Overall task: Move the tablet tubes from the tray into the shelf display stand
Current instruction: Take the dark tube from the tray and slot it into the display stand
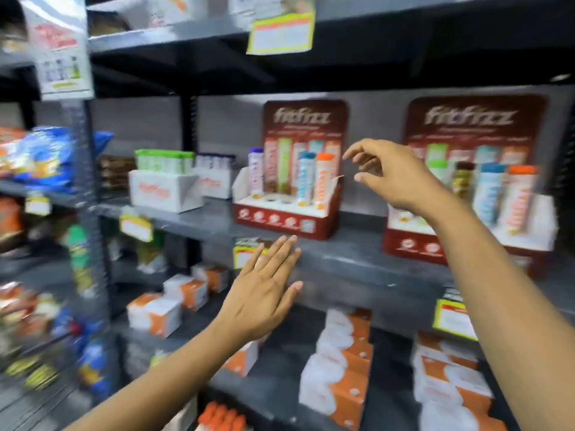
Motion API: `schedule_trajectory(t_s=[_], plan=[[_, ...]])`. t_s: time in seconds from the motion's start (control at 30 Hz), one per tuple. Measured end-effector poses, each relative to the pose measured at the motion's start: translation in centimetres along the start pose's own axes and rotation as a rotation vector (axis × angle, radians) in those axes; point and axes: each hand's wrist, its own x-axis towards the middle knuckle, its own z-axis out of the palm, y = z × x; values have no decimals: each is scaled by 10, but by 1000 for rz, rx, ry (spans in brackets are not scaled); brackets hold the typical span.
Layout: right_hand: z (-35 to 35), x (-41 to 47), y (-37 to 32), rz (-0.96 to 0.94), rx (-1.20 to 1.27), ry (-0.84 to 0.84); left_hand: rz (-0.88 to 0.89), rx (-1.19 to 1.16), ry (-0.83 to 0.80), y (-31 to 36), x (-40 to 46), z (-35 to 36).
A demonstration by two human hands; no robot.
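Nearest me, my left hand is flat, fingers straight and together, empty, its fingertips at the front edge of the grey shelf. Higher up, my right hand hovers just right of the display stand, thumb and fingers loosely spread, gripping nothing. Three tablet tubes stand upright in that stand (purple, blue and orange caps). More green-capped tubes sit in a white tray further left.
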Motion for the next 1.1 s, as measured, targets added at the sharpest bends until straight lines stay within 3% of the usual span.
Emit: schedule_trajectory(t_s=[0.2,0.53,0.8,1.1], plan=[[183,-42,-131,-142,305,-167,-328,108,-131,-73,-153,-39],[407,-185,-323,-228,488,-732,-702,290,-427,-122,-433,-116],[503,-314,-411,-262,498,-1203,-863,255,-749,-118,-602,-159],[572,-382,-457,-398,329,-1441,-1001,161,-769,-134,-650,-137]])
